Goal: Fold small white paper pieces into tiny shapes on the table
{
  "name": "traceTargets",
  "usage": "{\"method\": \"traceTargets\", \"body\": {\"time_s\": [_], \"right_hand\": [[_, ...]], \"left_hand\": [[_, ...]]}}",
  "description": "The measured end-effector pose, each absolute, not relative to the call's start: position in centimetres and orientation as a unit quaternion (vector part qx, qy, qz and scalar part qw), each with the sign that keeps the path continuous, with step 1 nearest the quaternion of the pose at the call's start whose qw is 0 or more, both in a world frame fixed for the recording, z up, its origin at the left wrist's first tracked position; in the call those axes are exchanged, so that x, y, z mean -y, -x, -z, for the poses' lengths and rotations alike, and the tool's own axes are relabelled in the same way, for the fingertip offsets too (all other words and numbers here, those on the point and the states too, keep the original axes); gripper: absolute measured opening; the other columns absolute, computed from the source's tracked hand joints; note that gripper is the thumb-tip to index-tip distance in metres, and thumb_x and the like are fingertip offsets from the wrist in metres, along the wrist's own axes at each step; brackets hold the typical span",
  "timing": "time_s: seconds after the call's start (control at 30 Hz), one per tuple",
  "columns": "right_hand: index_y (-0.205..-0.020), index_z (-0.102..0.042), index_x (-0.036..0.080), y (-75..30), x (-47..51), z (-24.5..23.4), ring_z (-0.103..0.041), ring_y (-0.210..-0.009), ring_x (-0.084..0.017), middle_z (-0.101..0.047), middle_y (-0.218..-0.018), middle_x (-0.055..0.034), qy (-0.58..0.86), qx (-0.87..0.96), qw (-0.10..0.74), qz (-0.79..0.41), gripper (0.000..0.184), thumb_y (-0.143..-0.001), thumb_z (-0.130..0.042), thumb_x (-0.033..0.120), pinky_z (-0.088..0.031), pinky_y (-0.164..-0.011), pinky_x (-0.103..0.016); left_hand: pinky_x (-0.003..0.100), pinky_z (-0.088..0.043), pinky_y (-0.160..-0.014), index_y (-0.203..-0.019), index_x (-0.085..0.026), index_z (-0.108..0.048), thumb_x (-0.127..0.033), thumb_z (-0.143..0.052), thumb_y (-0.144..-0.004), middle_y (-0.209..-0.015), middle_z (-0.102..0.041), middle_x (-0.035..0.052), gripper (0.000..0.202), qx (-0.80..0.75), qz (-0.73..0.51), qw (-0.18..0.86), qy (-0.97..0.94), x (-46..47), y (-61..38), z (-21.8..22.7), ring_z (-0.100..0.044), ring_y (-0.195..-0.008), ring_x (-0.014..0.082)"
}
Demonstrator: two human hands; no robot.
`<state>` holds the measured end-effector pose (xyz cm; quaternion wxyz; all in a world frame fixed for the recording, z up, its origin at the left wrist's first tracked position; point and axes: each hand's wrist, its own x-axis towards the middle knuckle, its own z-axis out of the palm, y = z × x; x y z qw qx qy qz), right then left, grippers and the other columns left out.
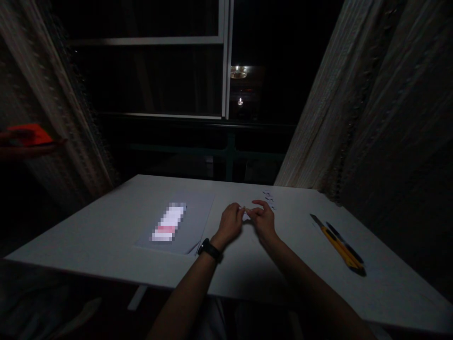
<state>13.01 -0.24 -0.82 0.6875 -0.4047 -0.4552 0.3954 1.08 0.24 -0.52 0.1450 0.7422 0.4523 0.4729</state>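
Observation:
My left hand (231,222), with a black watch (210,249) on its wrist, pinches a small white piece of paper (245,216) just above the table. From the other side, my right hand (264,221) pinches the same piece between thumb and fingertip, its index finger raised. The paper is small and partly covered by the fingers, so its exact shape is unclear. Several small white scraps with dark marks (269,200) lie just beyond my right hand. To the left, white paper sheets (202,208) lie flat, with a bright pixelated rectangle (169,222) on them.
On the right of the white table (99,226) lie a yellow utility knife (338,245), its blade extended, and a dark pen (343,238). At far left another person's hand (21,150) holds an orange-lit object (33,133). Curtains (314,104) flank the dark window.

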Motion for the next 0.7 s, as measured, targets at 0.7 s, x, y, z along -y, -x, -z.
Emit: {"method": "traceTargets", "body": {"time_s": [0.7], "right_hand": [[-0.080,-0.069,0.017,-14.1,0.2,0.0,-0.061,-0.067,-0.018,-0.069,-0.073,-0.0040,0.392,0.499,0.628,-0.450,0.033,-0.057,-0.074,0.040,-0.048,-0.062,-0.030]], "left_hand": [[0.023,-0.031,-0.055,-0.058,-0.017,-0.049,-0.047,-0.046,-0.080,-0.055,-0.043,-0.0036,0.038,-0.425,-0.503,0.283,-0.697,-0.1,-0.5,-0.7,-0.041,-0.056,0.0108]]}}
